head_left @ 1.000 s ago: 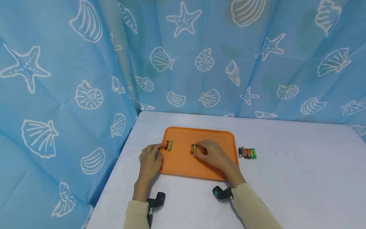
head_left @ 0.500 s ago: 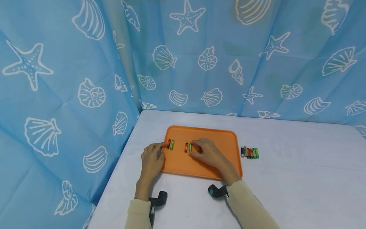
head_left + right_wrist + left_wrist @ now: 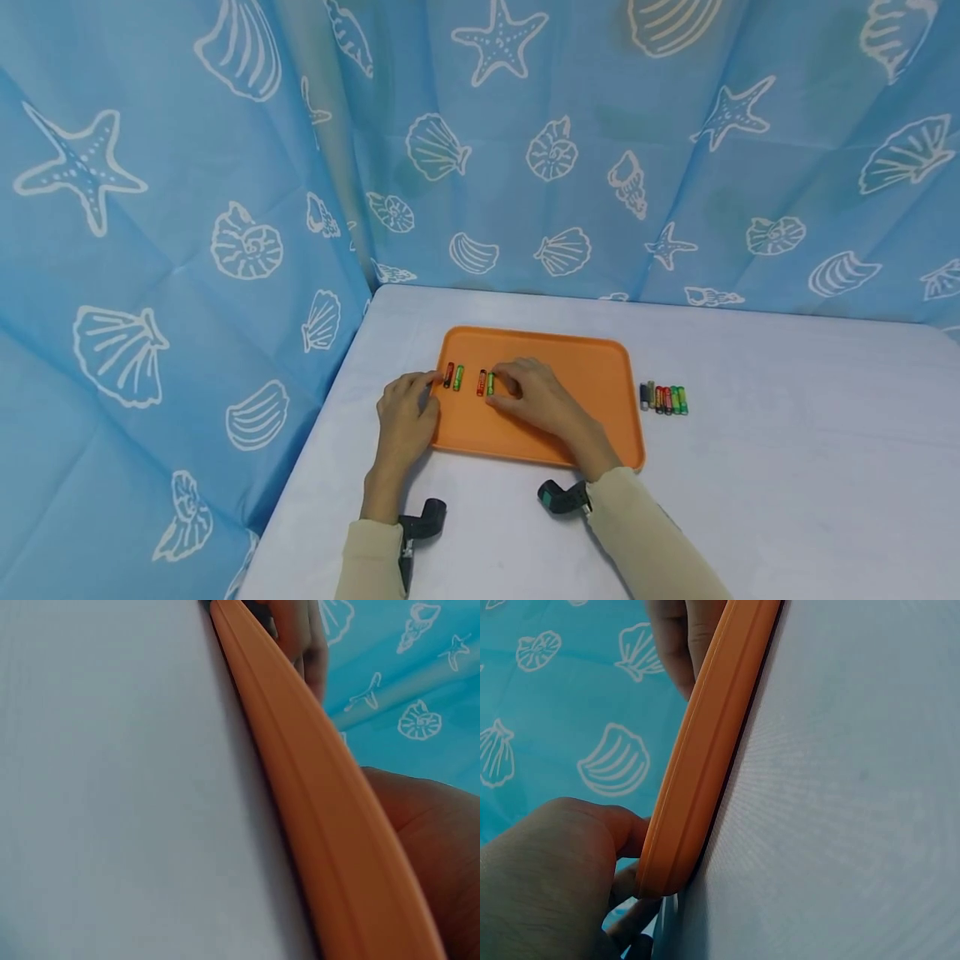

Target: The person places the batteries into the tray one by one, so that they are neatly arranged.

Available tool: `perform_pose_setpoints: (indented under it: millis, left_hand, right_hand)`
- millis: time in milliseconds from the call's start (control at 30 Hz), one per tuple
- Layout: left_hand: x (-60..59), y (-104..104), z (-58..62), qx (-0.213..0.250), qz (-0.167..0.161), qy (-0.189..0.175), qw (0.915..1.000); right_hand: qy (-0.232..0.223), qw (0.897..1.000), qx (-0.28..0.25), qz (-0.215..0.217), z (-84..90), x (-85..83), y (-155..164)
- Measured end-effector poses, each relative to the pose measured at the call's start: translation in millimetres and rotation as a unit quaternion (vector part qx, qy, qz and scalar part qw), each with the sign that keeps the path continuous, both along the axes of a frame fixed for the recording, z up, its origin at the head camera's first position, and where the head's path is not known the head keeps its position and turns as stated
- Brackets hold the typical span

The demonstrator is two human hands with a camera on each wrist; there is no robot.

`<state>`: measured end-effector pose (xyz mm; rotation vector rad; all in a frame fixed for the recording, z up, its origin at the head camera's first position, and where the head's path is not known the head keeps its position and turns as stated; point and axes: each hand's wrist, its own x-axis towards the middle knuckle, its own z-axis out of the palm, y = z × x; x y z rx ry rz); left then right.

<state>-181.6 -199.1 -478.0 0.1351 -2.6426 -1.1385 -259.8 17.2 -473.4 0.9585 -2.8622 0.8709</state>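
An orange tray [image 3: 581, 387] lies on the white-covered table. My right hand [image 3: 542, 402] reaches over it, pinching a small green battery [image 3: 491, 384] endwise between thumb and forefinger. Close along that battery's left side lies a red battery [image 3: 482, 382]. Further left on the tray, a red-and-black battery [image 3: 448, 375] and another green battery [image 3: 458, 377] lie side by side. My left hand [image 3: 405, 421] grips the tray's left edge, its thumb on the inner side; the left wrist view shows the tray's outer wall [image 3: 697, 772] with fingers around its corner.
Right of the tray, several batteries [image 3: 664, 400] stand in a row on the tablecloth [image 3: 787, 433]: dark, red and green ones. A blue curtain [image 3: 555, 200] with shells and starfish hangs behind the table and at the left. Black wrist cameras [image 3: 423, 518] sit near both cuffs.
My right hand has slid left across the tray with the green battery, and the red battery beside it has shifted left too, nearer the left pair. My left hand keeps its place on the tray edge.
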Motion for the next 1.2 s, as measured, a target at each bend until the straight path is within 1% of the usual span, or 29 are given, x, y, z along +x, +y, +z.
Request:
perform_pose_setpoints:
  millis: [267, 433, 633, 867, 1000, 1200]
  left_hand:
    - [-2.0, -0.4, -1.5, -0.008, 0.005, -0.010, 0.9999]
    - [-2.5, -1.2, -1.5, -0.012, -0.001, -0.002, 0.9999]
    - [-1.7, -2.1, -2.1, -0.011, -0.006, 0.003, 0.9999]
    - [-1.8, -3.7, -2.5, -0.008, -0.012, 0.006, 0.9999]
    - [-2.7, -3.6, -2.3, -0.016, -0.011, 0.007, 0.9998]
    - [-2.9, -3.1, -2.7, -0.021, -0.009, 0.002, 0.9997]
  right_hand:
    - [0.000, 1.000, -0.004, -0.003, -1.2, -0.3, -12.0]
    - [0.007, 1.000, -0.007, -0.008, -2.1, -0.6, -17.8]
    - [0.016, 1.000, -0.017, 0.003, -2.4, -0.3, -25.6]
    - [0.016, 0.999, -0.029, 0.001, -4.8, -0.8, -32.8]
    - [0.014, 0.999, -0.037, 0.000, -4.9, -2.1, -35.1]
    - [0.008, 0.999, -0.031, -0.004, -5.2, -2.8, -37.7]
